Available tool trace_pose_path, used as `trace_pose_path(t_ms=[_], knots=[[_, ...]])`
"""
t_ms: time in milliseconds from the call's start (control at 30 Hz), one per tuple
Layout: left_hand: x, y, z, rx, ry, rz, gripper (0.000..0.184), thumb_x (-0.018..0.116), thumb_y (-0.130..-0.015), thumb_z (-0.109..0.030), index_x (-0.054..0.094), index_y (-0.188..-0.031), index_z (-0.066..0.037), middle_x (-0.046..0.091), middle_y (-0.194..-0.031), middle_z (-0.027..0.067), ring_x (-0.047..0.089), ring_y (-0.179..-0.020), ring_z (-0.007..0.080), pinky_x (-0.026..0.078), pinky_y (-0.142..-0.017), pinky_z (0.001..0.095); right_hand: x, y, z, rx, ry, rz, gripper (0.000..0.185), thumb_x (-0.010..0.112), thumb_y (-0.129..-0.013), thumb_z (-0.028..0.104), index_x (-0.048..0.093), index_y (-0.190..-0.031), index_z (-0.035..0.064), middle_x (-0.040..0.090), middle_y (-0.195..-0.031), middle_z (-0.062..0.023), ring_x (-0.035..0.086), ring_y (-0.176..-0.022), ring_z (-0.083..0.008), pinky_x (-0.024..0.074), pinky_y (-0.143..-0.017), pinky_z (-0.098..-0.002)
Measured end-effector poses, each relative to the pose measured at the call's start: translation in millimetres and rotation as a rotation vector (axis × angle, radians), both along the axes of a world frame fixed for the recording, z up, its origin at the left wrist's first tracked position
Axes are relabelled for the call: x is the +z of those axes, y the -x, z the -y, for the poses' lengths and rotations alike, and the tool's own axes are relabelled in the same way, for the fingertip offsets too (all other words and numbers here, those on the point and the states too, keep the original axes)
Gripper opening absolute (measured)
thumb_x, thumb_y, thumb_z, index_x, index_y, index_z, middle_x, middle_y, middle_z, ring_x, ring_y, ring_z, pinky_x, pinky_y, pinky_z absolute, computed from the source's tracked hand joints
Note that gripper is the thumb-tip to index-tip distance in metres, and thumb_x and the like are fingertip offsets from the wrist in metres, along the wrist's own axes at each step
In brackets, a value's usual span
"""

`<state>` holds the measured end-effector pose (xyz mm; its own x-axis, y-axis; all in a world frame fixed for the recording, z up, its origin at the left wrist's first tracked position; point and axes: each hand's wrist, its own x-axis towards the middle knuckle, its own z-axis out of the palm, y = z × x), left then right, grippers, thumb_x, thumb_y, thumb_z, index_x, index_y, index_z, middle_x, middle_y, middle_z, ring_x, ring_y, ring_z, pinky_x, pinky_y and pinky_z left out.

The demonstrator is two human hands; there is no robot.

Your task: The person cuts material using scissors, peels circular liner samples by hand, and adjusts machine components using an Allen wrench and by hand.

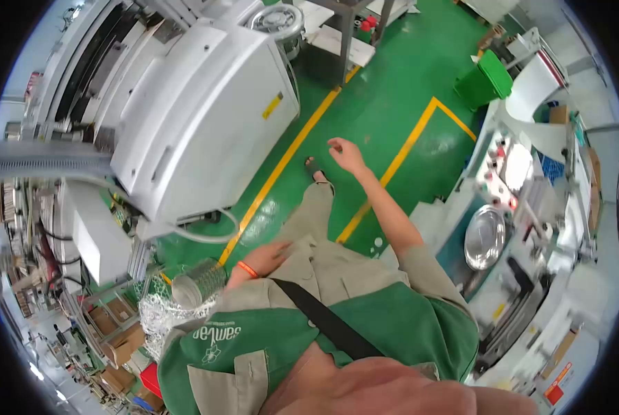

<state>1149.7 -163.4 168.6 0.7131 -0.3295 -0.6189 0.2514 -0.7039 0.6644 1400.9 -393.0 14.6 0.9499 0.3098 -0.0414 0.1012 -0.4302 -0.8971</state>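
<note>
Out in front of the body, above the green floor, is my right hand (347, 155); its fingers are partly curled and apart, and nothing shows in them. Low beside my waist, against the beige trousers, my left hand (266, 259) has an orange band at the wrist. Its fingers are blurred against the cloth, so their pose cannot be made out. Nearest to it is a clear round container (197, 282) on a heap of shiny metallic scrap (158, 319). One sandaled foot (314, 169) stands on the floor between yellow lines.
A large white machine (212, 117) is on the left, with a looped hose (209, 238) at its lower edge. At the right, a workbench holds a shiny oval metal tray (484, 237). A green bin (486, 79) and a metal-framed cart (342, 52) stand farther ahead.
</note>
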Motion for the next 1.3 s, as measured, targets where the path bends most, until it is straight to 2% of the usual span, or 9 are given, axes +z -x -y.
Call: trace_pose_path(t_ms=[167, 233, 467, 667, 833, 967, 1100, 1267, 1300], knots=[[-62.5, -126.0, -5.1, 0.188, 0.158, 0.044, 0.038, 0.056, -0.085, -0.020, 0.052, -0.120, -0.007, 0.057, -0.113, 0.0167, 0.054, -0.104, 0.0322, 0.042, -0.091, 0.0380, -88.9, -128.6, -17.2, 0.045, 0.295, -0.041, 0.027, 0.062, -0.075, 0.016, 0.061, -0.101, 0.0075, 0.065, -0.086, -0.0112, 0.063, -0.081, -0.0261, 0.0497, -0.073, -0.0360], [-61.9, -173.8, -2.7, 0.244, -0.025, 0.334, 0.037, 0.058, -0.084, -0.022, 0.053, -0.117, -0.006, 0.057, -0.113, 0.0160, 0.055, -0.102, 0.0315, 0.043, -0.089, 0.0379, -112.7, -187.7, -19.4, 0.097, 0.327, -0.140, 0.029, 0.062, -0.076, 0.020, 0.061, -0.102, 0.0076, 0.066, -0.086, -0.0108, 0.063, -0.080, -0.0279, 0.0500, -0.072, -0.0371], [-69.1, -232.0, -9.7, 0.682, 0.047, -0.083, 0.036, 0.056, -0.084, -0.016, 0.053, -0.119, -0.006, 0.060, -0.112, 0.0120, 0.058, -0.102, 0.0246, 0.045, -0.087, 0.0345, -213.6, -413.1, -53.8, 0.002, 0.530, 0.019, 0.033, 0.059, -0.079, 0.029, 0.059, -0.104, 0.0078, 0.057, -0.107, -0.0161, 0.057, -0.093, -0.0337, 0.0481, -0.076, -0.0440], [-130.5, -272.5, 47.5, 1.007, -0.178, -0.159, 0.031, 0.057, -0.084, -0.016, 0.058, -0.113, -0.006, 0.063, -0.104, 0.0120, 0.061, -0.095, 0.0243, 0.046, -0.083, 0.0339, -382.0, -580.5, -99.6, 0.032, 0.734, 0.370, 0.072, 0.064, -0.077, 0.035, 0.034, -0.132, 0.0008, 0.049, -0.122, -0.0165, 0.045, -0.116, -0.0315, 0.0369, -0.096, -0.0424], [-139.5, -298.4, 92.8, 1.191, -0.082, -0.295, 0.032, 0.058, -0.084, -0.017, 0.057, -0.113, -0.005, 0.063, -0.104, 0.0094, 0.061, -0.092, 0.0177, 0.046, -0.081, 0.0297, -365.4, -619.8, -131.3, 0.185, 0.901, -0.218, 0.050, 0.067, -0.074, 0.036, 0.049, -0.109, 0.0049, 0.056, -0.111, -0.0154, 0.057, -0.099, -0.0286, 0.0478, -0.078, -0.0420], [-136.7, -312.5, 118.3, 1.479, 0.058, -0.493, 0.033, 0.056, -0.088, -0.021, 0.055, -0.116, -0.004, 0.062, -0.109, 0.0095, 0.060, -0.090, 0.0144, 0.046, -0.080, 0.0270, -390.4, -611.0, -110.8, 0.390, 0.907, -0.106, 0.040, 0.062, -0.077, 0.038, 0.057, -0.101, 0.0052, 0.063, -0.093, -0.0183, 0.061, -0.087, -0.0325, 0.0495, -0.071, -0.0441], [-134.8, -291.8, 152.6, 1.355, -0.018, -0.287, 0.032, 0.055, -0.088, -0.017, 0.054, -0.118, -0.005, 0.060, -0.111, 0.0099, 0.058, -0.101, 0.0180, 0.044, -0.088, 0.0304, -395.0, -588.1, -87.5, 0.559, 0.951, 0.117, 0.031, 0.057, -0.079, 0.033, 0.060, -0.095, 0.0055, 0.063, -0.090, -0.0169, 0.061, -0.085, -0.0328, 0.0487, -0.070, -0.0450], [-79.7, -297.2, 177.7, 1.648, -0.041, -0.221, 0.033, 0.050, -0.089, -0.022, 0.053, -0.120, -0.008, 0.059, -0.111, 0.0122, 0.057, -0.102, 0.0246, 0.044, -0.088, 0.0342, -422.6, -602.3, -25.9, 1.090, 1.143, 0.586, 0.025, 0.051, -0.082, 0.027, 0.064, -0.088, 0.0059, 0.064, -0.086, -0.0151, 0.060, -0.083, -0.0333, 0.0476, -0.068, -0.0460], [-74.2, -286.8, 181.2, 1.645, -0.073, -0.193, 0.034, 0.050, -0.089, -0.023, 0.053, -0.120, -0.009, 0.059, -0.111, 0.0125, 0.057, -0.102, 0.0258, 0.044, -0.088, 0.0352, -377.9, -577.0, -22.8, 0.862, 0.806, 0.478, 0.025, 0.053, -0.080, 0.027, 0.065, -0.083, 0.0057, 0.064, -0.082, -0.0145, 0.061, -0.078, -0.0328, 0.0480, -0.067, -0.0447]])
